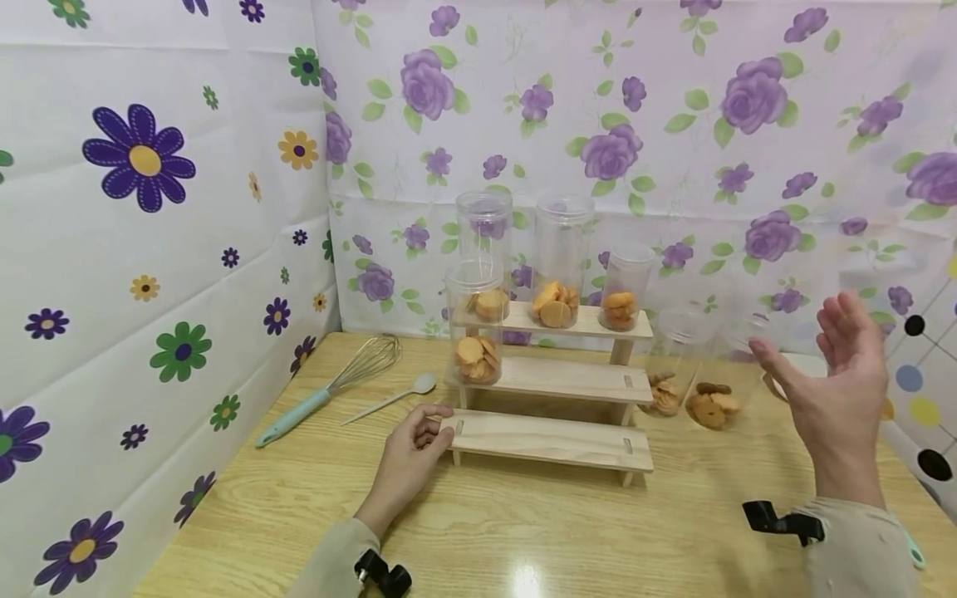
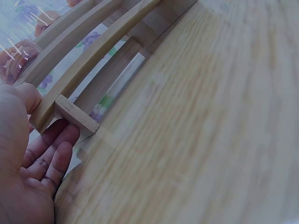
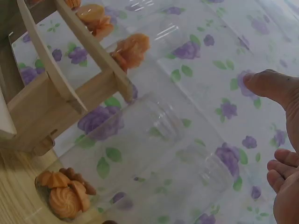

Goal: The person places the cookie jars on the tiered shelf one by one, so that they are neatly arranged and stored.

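A three-step wooden rack point(image 1: 553, 436) stands on the table. My left hand point(image 1: 413, 448) grips the left end of its lowest step; in the left wrist view the thumb lies above the board and the fingers point(image 2: 60, 140) curl under it. My right hand point(image 1: 841, 390) is raised at the right, fingers spread from the thumb, holding nothing. Nearest to it are two clear jars of cookies, one jar point(image 1: 716, 403) in front of another jar point(image 1: 665, 390), on the table. Three cookie jars line the top step, the middle one point(image 1: 557, 274) among them. Another jar point(image 1: 477, 349) sits at the middle step's left end.
Left of the rack lie a whisk point(image 1: 329, 394) with a pale blue handle and a light spoon point(image 1: 396, 397). A whitish object, partly hidden, is behind my right hand. Flowered cloth point(image 1: 553, 108) hangs behind and at the sides of the table point(image 1: 478, 531).
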{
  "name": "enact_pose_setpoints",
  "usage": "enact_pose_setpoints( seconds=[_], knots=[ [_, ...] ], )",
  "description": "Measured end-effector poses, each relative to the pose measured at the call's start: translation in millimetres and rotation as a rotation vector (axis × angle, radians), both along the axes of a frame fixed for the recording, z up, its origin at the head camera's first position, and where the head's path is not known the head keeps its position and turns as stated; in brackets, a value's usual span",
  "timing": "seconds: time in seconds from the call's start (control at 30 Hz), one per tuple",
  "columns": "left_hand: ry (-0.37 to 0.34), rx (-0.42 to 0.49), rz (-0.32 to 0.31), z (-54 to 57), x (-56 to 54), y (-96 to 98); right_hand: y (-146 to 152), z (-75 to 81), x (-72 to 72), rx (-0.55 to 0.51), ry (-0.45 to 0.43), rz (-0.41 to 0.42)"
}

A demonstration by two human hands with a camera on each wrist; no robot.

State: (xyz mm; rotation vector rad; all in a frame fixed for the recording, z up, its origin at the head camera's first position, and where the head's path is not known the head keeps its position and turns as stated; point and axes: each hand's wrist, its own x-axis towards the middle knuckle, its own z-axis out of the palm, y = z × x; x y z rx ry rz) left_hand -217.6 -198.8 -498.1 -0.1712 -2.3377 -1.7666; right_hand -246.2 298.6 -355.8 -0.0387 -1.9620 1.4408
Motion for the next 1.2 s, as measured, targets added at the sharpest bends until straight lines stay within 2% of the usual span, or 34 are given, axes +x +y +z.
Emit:
enact_pose_setpoints(
  seconds=[0.4, 0.63, 0.87, 1.03, 1.2],
  knots=[
    [0.008, -0.013, 0.003, -2.5, -1.2, -1.4, 25, -57.6, -30.9, -0.040, -0.161, 0.049],
    [0.008, -0.008, 0.001, -2.3, -1.2, -1.4, 28, -83.7, -38.9, -0.062, -0.224, 0.101],
    [0.006, -0.008, 0.002, -1.2, -0.4, -1.4, 25, -114.8, -47.3, -0.017, -0.265, 0.103],
    [0.007, -0.009, 0.000, -1.6, -0.7, -1.4, 24, -130.0, -50.4, -0.029, -0.257, 0.073],
    [0.005, -0.006, -0.002, -2.4, -1.6, -1.7, 23, -137.2, -52.8, -0.056, -0.267, 0.071]
  ],
)
